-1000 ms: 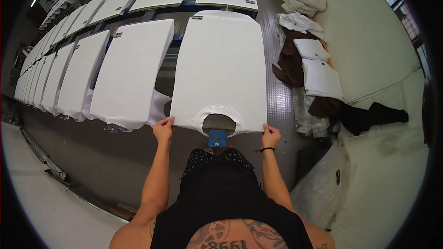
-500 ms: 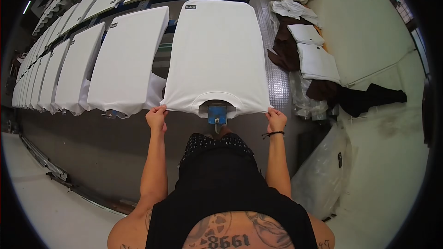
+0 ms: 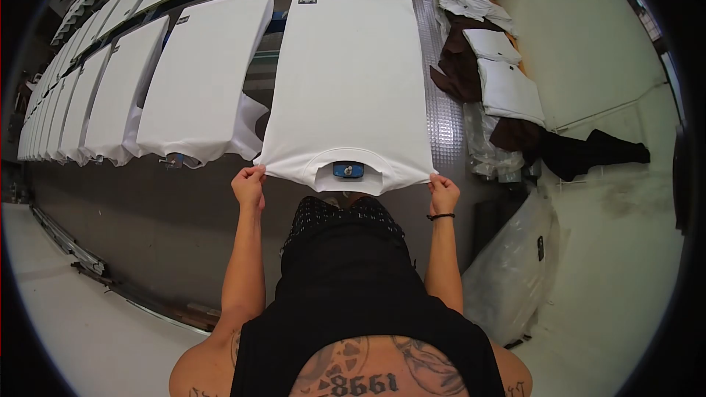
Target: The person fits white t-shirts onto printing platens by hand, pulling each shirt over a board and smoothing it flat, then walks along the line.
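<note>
A white T-shirt (image 3: 349,81) is stretched over a flat board directly in front of me, its collar toward my body. My left hand (image 3: 248,187) pinches the shirt at its near left corner. At the near right corner, my right hand (image 3: 443,194) pinches the fabric in the same way. Between them the neck opening sags, and a blue metal bracket (image 3: 348,170) with a bolt shows through it. A small dark label (image 3: 308,1) marks the far left corner of the shirt.
To the left, more boards carry white shirts (image 3: 206,77) in a long row, with another row behind. On the right lie folded white garments (image 3: 510,92), brown and black cloth (image 3: 592,153), and a clear plastic bag (image 3: 507,272). A pale surface runs along the right side.
Both hands have kept their pinch while the shirt's collar edge has come nearer my body and stretched out. The neck opening now covers more of the blue bracket.
</note>
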### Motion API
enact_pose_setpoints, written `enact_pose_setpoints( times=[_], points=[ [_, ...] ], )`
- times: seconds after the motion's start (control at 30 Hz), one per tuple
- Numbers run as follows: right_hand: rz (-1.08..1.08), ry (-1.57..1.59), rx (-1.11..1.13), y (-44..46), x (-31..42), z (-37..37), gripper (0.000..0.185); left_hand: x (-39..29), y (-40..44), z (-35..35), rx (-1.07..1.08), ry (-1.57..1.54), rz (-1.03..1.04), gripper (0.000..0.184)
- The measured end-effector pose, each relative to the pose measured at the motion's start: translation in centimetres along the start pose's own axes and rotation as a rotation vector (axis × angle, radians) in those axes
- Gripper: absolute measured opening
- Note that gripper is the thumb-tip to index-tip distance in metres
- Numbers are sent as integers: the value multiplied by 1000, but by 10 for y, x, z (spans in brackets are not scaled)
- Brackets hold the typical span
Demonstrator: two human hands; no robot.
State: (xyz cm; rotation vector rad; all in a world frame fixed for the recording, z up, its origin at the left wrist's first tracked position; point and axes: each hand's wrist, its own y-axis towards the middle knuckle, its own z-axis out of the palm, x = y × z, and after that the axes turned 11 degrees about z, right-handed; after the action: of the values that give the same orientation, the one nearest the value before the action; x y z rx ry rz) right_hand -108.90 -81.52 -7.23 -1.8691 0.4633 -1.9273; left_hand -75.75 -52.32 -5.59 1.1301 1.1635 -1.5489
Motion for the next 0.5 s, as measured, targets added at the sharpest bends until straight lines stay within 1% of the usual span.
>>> enact_pose_setpoints(
  times=[0.07, 0.17, 0.23, 0.27, 0.3, 0.33, 0.37, 0.4, 0.43, 0.47, 0.5],
  points=[
    [1, -41, -3, 10, -15, 0, 13, 10, 3, 2, -45, 92, 0, 11],
    [-1, -41, -27, 21, -36, 4, 14, 26, 9, 10, -58, 137, 3, 12],
    [-115, -168, -42, 32, -43, 6, 15, 31, 13, 11, -44, 173, -34, 11],
    [-115, -167, -45, 31, -40, 7, 15, 33, 16, 14, -26, 206, -67, 11],
    [-199, -418, -79, 26, -33, 7, 16, 36, 17, 13, -22, 206, -67, 11],
    [-284, -667, -112, 21, -25, 9, 18, 38, 17, 12, -34, 553, 136, 10],
    [-294, -657, -113, 13, -14, 12, 18, 37, 19, 13, -50, 890, 351, 11],
    [-621, -752, -221, 6, 1, 17, 19, 5, 6, 31, -157, 981, 659, 17],
    [-950, -832, -339, 4, 18, 26, 21, -20, 5, 47, -73, 883, 704, 21],
    [-936, -753, -284, 1, 36, 37, 24, -35, 5, 59, 15, 793, 740, 26],
    [-935, -753, -285, 7, 42, 47, 24, -42, 10, 70, 124, 846, 733, 32]
  ],
)
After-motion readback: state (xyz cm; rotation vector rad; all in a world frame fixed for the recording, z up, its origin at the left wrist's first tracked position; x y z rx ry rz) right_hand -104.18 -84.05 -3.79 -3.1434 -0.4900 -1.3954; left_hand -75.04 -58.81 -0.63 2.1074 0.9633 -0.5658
